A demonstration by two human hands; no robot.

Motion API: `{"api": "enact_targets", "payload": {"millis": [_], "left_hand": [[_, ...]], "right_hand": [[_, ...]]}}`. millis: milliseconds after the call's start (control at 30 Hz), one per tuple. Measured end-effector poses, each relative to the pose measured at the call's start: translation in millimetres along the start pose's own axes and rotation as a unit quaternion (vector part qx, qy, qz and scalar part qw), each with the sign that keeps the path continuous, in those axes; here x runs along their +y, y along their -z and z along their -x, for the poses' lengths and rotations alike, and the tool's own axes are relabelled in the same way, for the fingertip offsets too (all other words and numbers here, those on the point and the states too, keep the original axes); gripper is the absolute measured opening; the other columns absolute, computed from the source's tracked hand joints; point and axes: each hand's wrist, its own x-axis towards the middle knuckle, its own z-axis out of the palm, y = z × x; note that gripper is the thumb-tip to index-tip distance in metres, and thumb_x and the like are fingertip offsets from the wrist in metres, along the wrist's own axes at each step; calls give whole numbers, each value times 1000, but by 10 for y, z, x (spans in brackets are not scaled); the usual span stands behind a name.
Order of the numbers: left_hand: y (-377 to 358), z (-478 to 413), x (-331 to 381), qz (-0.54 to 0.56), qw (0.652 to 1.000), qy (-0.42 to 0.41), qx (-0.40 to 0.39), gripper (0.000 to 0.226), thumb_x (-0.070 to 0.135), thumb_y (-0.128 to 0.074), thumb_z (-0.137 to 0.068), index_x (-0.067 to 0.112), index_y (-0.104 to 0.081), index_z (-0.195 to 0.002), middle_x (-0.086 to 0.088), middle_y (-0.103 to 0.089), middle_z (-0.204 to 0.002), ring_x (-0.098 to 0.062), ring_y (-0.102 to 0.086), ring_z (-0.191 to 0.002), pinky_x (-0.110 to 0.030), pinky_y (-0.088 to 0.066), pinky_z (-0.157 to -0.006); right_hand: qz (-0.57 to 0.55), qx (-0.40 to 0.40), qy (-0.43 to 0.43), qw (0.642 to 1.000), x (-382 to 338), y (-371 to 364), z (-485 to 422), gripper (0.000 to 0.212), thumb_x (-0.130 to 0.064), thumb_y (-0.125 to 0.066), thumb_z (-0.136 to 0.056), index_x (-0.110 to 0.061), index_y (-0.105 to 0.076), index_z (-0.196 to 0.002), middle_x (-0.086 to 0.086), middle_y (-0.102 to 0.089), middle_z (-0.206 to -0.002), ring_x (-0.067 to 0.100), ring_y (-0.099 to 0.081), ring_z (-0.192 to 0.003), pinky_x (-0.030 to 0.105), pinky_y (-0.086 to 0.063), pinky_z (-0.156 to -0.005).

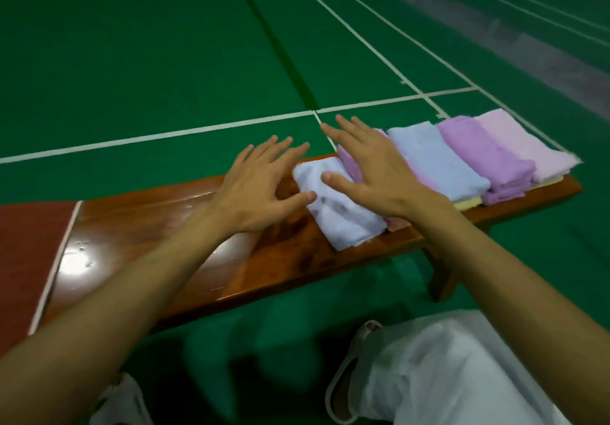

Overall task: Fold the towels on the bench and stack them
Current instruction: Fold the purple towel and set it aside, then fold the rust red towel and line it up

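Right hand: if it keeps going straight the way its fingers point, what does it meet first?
Probably nothing on the bench: the right hand points up-left past the purple towel, beyond the bench's far edge, toward green floor. Depth is unclear.

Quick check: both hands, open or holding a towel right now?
Left hand: open, fingers spread, holding nothing.
Right hand: open, fingers spread, holding nothing.

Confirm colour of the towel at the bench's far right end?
Pale pink towel; head view, the only one, shows it clearly.
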Motion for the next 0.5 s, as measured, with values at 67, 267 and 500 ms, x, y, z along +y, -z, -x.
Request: {"api": "enact_targets", "payload": {"millis": [67,267,500], "left_hand": [[156,324,-310,-15,999,29,3,91,85,-34,-85,38,-25,-162,3,-26,-169,-20,-17,-158,-52,-17,-126],[534,1459,-1193,-32,991,132,14,94,88,-31,-84,36,-25,-162,3,-28,-168,-20,-19,-157,-53,-19,-125],[876,2678,-2042,-63,968,240,39,90,82,-37,-86,34,-28,-162,0,-33,-167,-22,-22,-156,-52,-20,-125]], "right_hand": [[-31,-23,16,999,-354,-262,-129,84,-69,-46,-88,-31,-29,-161,5,-26,-168,27,-19,-157,54,-25,-122],[-83,-94,54,991,-1446,-1144,-400,86,-67,-45,-89,-29,-21,-163,4,-19,-171,24,-13,-158,51,-21,-125],[-148,-129,91,976,-2689,-1956,-630,75,-57,-53,-99,-28,-23,-162,-2,-21,-170,16,-16,-155,40,-16,-124]]}}
